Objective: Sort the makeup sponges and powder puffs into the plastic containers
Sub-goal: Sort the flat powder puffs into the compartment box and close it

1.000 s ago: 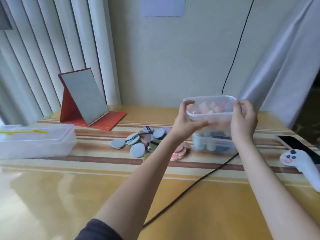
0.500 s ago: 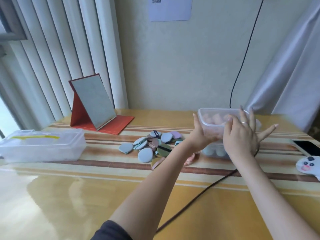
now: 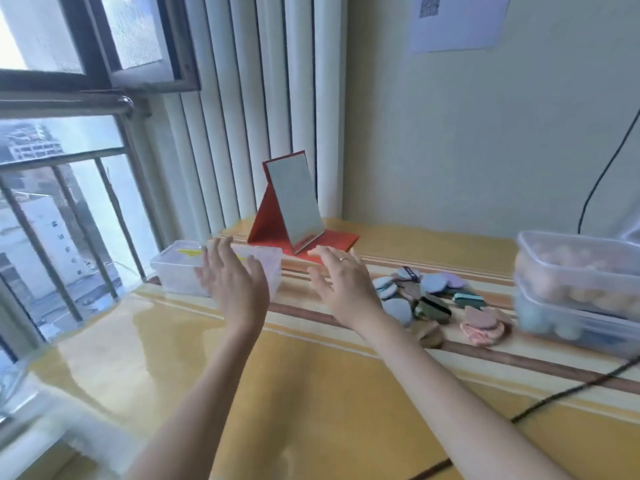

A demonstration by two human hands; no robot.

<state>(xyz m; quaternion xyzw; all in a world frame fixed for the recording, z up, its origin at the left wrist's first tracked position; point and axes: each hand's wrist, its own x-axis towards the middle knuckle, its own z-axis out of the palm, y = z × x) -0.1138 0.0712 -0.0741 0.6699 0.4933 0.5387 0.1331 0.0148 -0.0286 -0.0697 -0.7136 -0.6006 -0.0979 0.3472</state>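
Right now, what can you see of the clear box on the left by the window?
The clear box is a long, lidded container of translucent plastic, lying flat at the table's left end near the window. A yellow mark shows on its lid. Contents cannot be made out. The left hand is in front of its right part, fingers spread; contact is unclear.

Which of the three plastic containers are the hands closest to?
The lone clear container with the yellow mark, at the table's left end by the window. The left hand overlaps it; the other two sit stacked far right.
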